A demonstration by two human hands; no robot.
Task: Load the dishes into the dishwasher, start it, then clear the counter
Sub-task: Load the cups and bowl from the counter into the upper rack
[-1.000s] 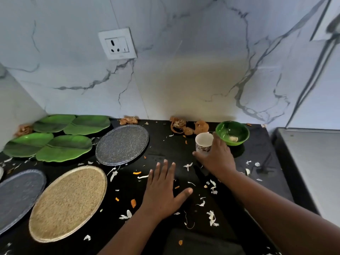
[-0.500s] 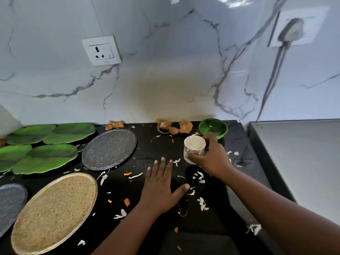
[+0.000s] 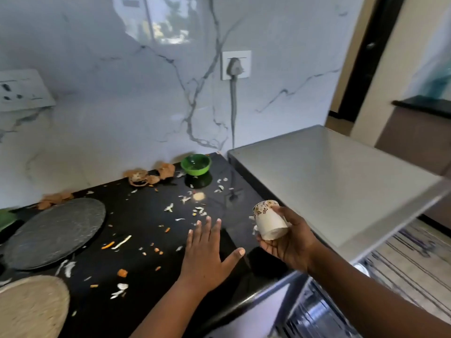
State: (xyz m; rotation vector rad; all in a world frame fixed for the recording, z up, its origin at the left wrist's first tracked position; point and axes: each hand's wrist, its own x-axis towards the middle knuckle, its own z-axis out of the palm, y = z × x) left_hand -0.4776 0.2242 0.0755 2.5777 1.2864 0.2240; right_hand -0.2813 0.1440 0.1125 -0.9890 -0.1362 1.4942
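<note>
Lifted off the bench since the earlier frame: patterned cup (image 3: pixel 269 222), now tipped mouth-away in right hand (image 3: pixel 289 242), fingers wrapped round its body, near the bench's front edge. Left hand (image 3: pixel 207 252) flat, fingers spread on bench (image 3: pixel 136 240). Probably light, brittle ceramic, slick glaze; keep grip round the body.

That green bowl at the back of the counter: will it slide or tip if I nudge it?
The green bowl looks small and probably light, so it would likely slide on the glossy black counter. Its low, wide shape suggests it won't tip easily.

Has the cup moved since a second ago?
Yes. The cup, gripped by the right hand, has left its spot beside the green bowl, coming toward the counter's front edge, tilted.
</note>
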